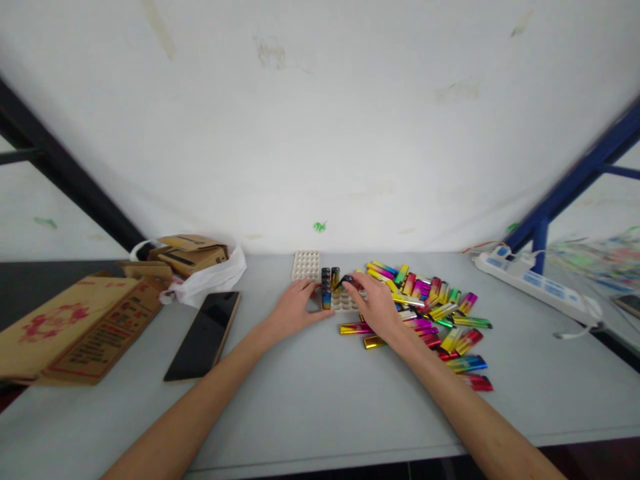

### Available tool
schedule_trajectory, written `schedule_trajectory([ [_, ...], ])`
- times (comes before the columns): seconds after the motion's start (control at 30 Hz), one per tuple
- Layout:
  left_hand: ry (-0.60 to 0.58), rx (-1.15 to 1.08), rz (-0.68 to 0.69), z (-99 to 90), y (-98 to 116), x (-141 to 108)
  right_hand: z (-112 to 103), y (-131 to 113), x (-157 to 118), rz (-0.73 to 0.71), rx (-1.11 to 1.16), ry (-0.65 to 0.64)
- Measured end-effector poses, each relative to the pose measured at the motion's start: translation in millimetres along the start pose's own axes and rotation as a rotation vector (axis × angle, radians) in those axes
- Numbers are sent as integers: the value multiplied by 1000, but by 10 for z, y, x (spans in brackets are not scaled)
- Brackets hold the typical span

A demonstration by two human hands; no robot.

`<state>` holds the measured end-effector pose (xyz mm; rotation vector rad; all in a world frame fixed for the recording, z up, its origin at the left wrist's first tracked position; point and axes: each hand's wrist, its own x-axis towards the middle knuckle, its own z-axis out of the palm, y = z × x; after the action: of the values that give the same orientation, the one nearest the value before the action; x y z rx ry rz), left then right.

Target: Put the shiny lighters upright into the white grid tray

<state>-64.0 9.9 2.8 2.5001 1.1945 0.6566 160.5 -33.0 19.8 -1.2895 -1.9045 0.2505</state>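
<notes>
My right hand (376, 301) pinches a lighter (345, 280) with a black top, tilted over a pale tray with rows of holes (345, 304). Along the tray's left side, several lighters (326, 290) with black tops stand upright in a row. Another upright lighter (335, 277) is at the back, right of that row. My left hand (296, 308) lies at the tray's left edge, thumb stretched along the front and fingers apart beside the row. Loose shiny lighters (440, 300) in many colours are heaped right of my right hand, some under its wrist.
A second pale tray (305, 265) lies behind, near the wall. To the left are a dark phone (204, 335), a white plastic bag (210, 279), a large cardboard box (80, 327) and a smaller open box (190, 253). A white power strip (537, 283) lies at the right.
</notes>
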Motion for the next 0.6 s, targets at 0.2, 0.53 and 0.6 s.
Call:
schedule_trajectory([
  [0.2,0,-4,-2,-10,11,-9,117,105,38,-46,-73,-60],
  [0.53,8,-10,-4,13,-27,-5,-107,43,195,-86,-436,-255],
  [0.6,4,-4,-7,6,-20,-4,-149,18,244,-92,-460,-287],
])
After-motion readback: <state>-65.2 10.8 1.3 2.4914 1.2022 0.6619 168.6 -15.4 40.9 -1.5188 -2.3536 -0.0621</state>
